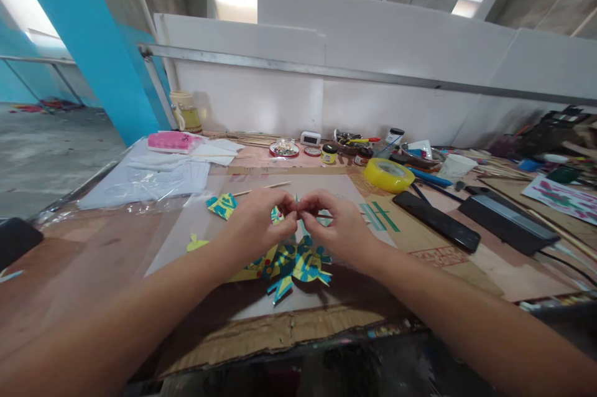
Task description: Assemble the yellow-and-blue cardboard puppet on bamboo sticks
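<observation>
My left hand (259,223) and my right hand (333,226) meet over the middle of the table, fingertips pinched together on a small piece of the yellow-and-blue patterned paper cut-out (291,263) that lies just below them. Both hands have their fingers curled and closed. What exactly sits between the fingertips is too small to name. Another patterned scrap (221,205) lies to the left of my left hand, and a thin wooden stick (261,188) lies just beyond it. The cut-out rests on a grey sheet (186,241) over cardboard.
A yellow tape roll (388,174), a black phone (436,221) and a black flat case (508,221) lie to the right. Small jars, a tin of beads (284,148) and a mug (186,112) line the back wall. Plastic sheets (153,176) lie at left.
</observation>
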Demonstrator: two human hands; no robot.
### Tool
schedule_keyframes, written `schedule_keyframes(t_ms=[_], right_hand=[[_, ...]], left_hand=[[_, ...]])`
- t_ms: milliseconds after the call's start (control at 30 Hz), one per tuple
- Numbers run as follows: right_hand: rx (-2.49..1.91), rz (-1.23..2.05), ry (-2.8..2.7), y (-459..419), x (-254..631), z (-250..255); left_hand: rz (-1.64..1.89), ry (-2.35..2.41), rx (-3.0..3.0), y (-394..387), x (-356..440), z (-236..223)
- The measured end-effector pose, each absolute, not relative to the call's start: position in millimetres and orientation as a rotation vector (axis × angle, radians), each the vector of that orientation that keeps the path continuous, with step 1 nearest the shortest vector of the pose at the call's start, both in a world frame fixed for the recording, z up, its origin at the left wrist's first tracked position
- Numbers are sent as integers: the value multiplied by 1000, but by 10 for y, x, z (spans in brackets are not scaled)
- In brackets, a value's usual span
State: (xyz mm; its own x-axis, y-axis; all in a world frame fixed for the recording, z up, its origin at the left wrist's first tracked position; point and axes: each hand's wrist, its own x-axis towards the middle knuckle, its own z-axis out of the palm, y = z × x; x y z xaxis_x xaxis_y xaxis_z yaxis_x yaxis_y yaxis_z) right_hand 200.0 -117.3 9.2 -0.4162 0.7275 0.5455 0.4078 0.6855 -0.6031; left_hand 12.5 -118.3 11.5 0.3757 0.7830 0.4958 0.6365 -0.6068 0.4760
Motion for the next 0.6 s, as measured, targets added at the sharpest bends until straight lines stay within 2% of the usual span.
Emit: schedule_keyframes(t_ms=[600], right_hand=[[-796,443,-2058,-1198,1998,92]], left_hand=[[1005,1181,2187,-1228,145,179]])
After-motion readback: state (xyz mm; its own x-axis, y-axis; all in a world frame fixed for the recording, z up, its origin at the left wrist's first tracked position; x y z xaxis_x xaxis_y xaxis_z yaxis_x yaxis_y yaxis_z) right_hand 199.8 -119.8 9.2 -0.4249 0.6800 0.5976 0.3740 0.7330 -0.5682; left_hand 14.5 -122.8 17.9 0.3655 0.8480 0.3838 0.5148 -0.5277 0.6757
